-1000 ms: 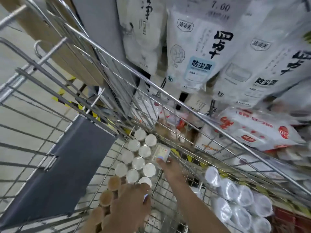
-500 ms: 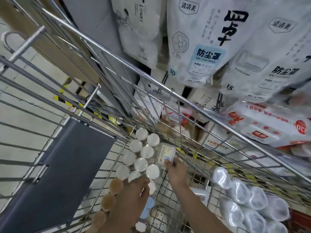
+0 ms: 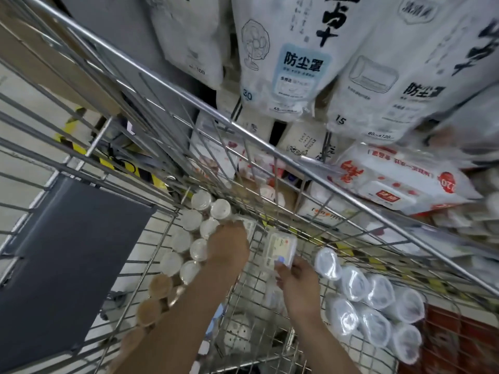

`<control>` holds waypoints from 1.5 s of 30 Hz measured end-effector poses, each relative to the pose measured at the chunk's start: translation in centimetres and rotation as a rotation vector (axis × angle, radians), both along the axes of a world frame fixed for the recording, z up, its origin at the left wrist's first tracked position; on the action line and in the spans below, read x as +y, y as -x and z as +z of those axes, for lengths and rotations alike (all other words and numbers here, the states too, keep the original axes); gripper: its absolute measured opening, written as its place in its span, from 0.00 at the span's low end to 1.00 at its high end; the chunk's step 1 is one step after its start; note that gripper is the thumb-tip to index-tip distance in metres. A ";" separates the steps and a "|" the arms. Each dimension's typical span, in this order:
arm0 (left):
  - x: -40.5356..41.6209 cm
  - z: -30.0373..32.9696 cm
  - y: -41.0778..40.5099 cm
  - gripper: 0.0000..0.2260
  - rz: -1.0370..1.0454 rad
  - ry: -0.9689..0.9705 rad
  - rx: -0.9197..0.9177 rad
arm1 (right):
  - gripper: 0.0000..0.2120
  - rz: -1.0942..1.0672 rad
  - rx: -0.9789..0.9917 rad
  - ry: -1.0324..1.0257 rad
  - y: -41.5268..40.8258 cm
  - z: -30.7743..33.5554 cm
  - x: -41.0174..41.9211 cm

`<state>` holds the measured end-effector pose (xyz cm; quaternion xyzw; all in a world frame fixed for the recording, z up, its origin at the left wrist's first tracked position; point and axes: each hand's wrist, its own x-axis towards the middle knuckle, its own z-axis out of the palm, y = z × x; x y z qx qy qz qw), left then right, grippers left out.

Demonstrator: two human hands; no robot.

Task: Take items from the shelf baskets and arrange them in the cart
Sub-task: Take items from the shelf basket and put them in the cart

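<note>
Cart [image 3: 151, 76]: bright metal wire, smooth, shiny. Flap [image 3: 67, 252] in cart: dark grey, matt, looks plastic. Rolls [image 3: 378, 292]: glossy clear plastic wrap. Small box [image 3: 280, 248]: clear shiny plastic, paper label. Hanging bags [image 3: 283, 63]: white, soft-sheen plastic.

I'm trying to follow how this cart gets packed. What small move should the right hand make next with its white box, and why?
Probably lower the white box onto the bare wire floor of the cart and let go. The right hand holds it low there, between the white-lidded jars and the wrapped rolls.
</note>
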<state>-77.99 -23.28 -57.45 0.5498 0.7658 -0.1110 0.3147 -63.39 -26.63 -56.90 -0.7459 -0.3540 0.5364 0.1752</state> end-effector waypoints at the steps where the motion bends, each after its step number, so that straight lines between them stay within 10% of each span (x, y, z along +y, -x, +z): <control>1: 0.4 -0.6 -0.5 0.17 -0.005 0.049 0.021 | 0.07 0.019 -0.013 -0.028 -0.4 0.7 -0.4; 22: 0.9 -4.7 -5.8 0.28 0.100 0.036 0.173 | 0.04 -0.205 0.142 0.014 -6.9 3.9 -3.1; 36: -4.7 5.6 -6.2 0.10 0.659 -0.140 -0.728 | 0.06 -0.279 0.270 0.033 -11.2 9.2 -4.5; 45: -11.5 17.5 -8.7 0.34 0.997 -0.005 -0.902 | 0.09 -0.299 0.329 -0.031 -17.2 19.9 -8.0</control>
